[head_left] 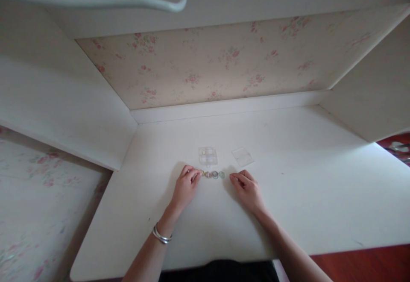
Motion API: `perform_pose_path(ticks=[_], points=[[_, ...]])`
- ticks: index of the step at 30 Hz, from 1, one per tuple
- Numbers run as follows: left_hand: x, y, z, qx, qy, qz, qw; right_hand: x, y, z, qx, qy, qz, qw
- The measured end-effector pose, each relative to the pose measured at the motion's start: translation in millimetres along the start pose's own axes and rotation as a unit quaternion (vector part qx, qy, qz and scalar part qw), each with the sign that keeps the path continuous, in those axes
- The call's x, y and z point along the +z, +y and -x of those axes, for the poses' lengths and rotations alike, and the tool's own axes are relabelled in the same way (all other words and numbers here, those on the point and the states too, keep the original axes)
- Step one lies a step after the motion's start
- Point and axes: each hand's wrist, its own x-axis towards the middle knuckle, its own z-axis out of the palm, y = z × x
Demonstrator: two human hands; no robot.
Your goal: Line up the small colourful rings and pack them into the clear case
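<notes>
Several small round pieces lie side by side in a short row on the white desk. From left to right are a yellowish piece (202, 173), a brownish piece (208, 174), a dark grey piece (215, 174) and a pale green piece (222, 174). My left hand (185, 187) has its thumb and fingertips closed at the yellowish piece, partly covering it. Just right of the green piece, and apart from it, rests my right hand (246, 188), fingers curled together with nothing visible in them. Behind the row sits a clear compartment box (208, 157), with a small yellowish item in one compartment.
A clear flat lid (242, 157) lies right of the box. White side panels (80, 89) and a flowered back wall (208, 68) enclose the white desk (288, 205). Overhead at the upper left runs a white bar (128, 2).
</notes>
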Motion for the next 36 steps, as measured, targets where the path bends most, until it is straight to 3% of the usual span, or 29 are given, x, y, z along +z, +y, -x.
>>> perform_pose_path(ticks=[4, 9, 14, 18, 22, 27, 31, 36], points=[[-2.6, 0.9, -14.3, -0.004, 0.034, 0.002, 0.999, 0.2, 1.5, 0.1, 0.0, -0.001, -0.001, 1.0], [-1.9, 3.4, -46.4, 0.042, 0.052, -0.024, 0.997, 0.7, 3.1, 0.4, 0.006, 0.002, -0.007, 1.0], [9.1, 0.7, -77.5, 0.047, 0.039, -0.058, 0.996, 0.9, 4.6, 1.3, 0.004, -0.001, -0.007, 1.0], [12.1, -6.8, -87.6, 0.036, 0.006, -0.057, 0.998, 1.1, 6.0, 2.3, -0.003, 0.005, -0.001, 1.0], [0.5, -13.9, -73.7, 0.001, 0.048, -0.011, 0.999, 0.5, 6.6, 2.6, -0.005, 0.004, 0.005, 1.0], [-13.0, -17.5, -26.4, -0.053, 0.042, 0.043, 0.997, 1.8, 0.4, 3.2, -0.012, -0.021, 0.027, 0.999], [-16.4, -17.2, 5.9, -0.078, 0.025, 0.084, 0.993, 9.5, -20.6, 1.7, -0.055, -0.081, 0.074, 0.992], [-20.9, -17.5, 14.5, -0.088, 0.021, 0.112, 0.99, 26.4, -55.4, -10.0, -0.145, -0.139, 0.181, 0.963]])
